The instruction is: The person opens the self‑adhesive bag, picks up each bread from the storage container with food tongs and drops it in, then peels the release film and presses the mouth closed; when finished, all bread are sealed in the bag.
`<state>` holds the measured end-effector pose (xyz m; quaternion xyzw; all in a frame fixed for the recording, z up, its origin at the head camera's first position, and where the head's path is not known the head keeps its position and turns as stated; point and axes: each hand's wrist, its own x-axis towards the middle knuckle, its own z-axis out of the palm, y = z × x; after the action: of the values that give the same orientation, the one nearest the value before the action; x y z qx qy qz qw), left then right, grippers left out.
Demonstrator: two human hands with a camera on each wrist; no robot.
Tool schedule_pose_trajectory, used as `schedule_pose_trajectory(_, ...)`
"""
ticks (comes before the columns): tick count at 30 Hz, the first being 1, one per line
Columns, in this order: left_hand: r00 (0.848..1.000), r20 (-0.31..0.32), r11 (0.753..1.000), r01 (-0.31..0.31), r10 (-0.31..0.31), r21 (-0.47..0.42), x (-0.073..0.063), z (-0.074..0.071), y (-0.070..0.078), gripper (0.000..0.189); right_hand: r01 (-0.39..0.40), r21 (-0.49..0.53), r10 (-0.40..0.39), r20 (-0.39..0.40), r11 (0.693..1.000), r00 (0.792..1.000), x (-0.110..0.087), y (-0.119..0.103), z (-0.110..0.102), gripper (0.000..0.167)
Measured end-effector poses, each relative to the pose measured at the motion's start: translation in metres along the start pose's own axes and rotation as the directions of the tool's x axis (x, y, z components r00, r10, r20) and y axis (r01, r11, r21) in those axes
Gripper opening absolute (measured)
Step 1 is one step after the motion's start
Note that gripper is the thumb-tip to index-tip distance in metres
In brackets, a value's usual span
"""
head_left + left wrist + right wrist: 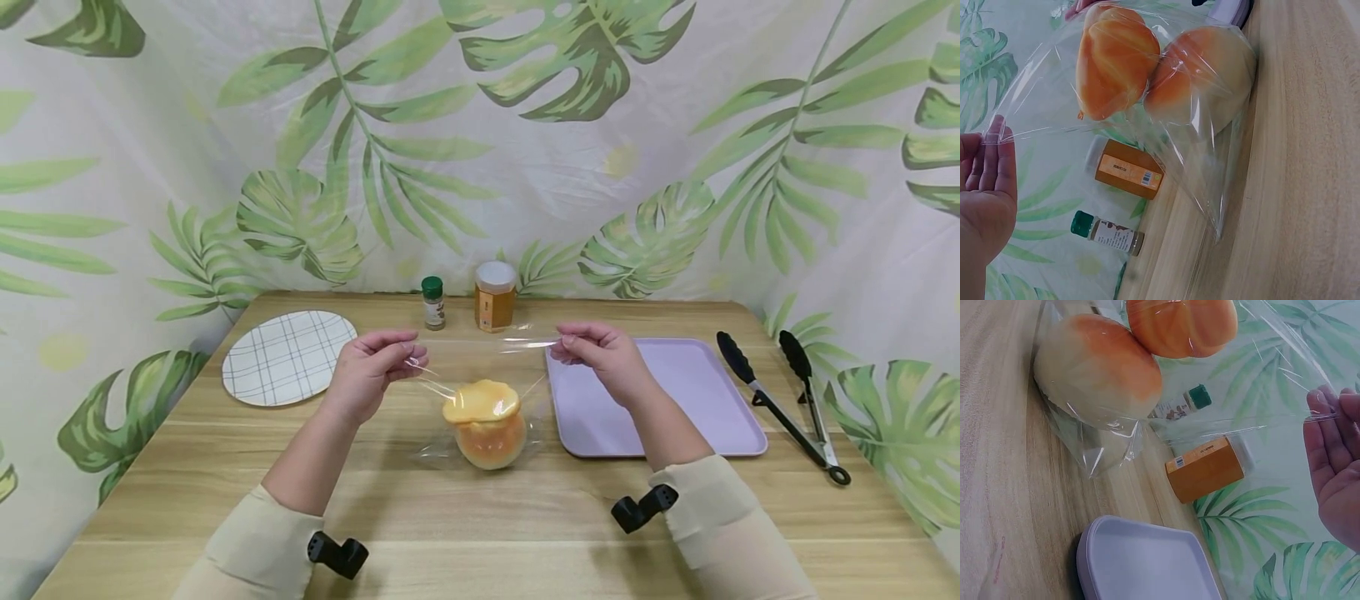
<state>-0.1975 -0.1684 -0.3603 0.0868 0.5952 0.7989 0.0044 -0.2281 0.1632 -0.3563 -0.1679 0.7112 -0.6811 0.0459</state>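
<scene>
A clear plastic bag stands over the middle of the table with two breads inside. The yellow-topped bread rests against a rounder bun below it; both show golden-brown patches in the wrist views. My left hand pinches the bag's upper left corner between thumb and fingers. At the upper right corner, my right hand pinches the film the same way. Between the hands, the bag's top edge is stretched taut. Its lower corner hangs down in a point in the left wrist view.
An oval checked plate lies at the left, and a lavender tray at the right. Black-tipped tongs lie spread beyond the tray. A green-capped shaker and an amber jar stand at the back edge.
</scene>
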Motion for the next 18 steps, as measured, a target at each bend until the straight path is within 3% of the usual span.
schedule_pose_trajectory(4, 0.999, 0.032, 1.0, -0.024, 0.025, -0.02, -0.0012, -0.0015, -0.0015, 0.047, 0.017, 0.008, -0.017, 0.019, 1.0, 1.0, -0.0009, 0.0, -0.0015, 0.034)
schedule_pose_trajectory(10, 0.992, 0.1, 0.997, -0.068, 0.071, -0.031, -0.0034, -0.0048, -0.0028, 0.047, 0.05, 0.001, -0.05, 0.047, 0.999, 0.998, -0.0039, -0.0021, -0.0043, 0.037)
schedule_pose_trajectory(18, 0.988, 0.145, 0.998, -0.057, 0.052, 0.033, -0.0047, -0.0062, 0.0009, 0.04, 0.09, -0.037, -0.087, 0.084, 0.995, 0.993, -0.0072, -0.004, -0.0083, 0.042)
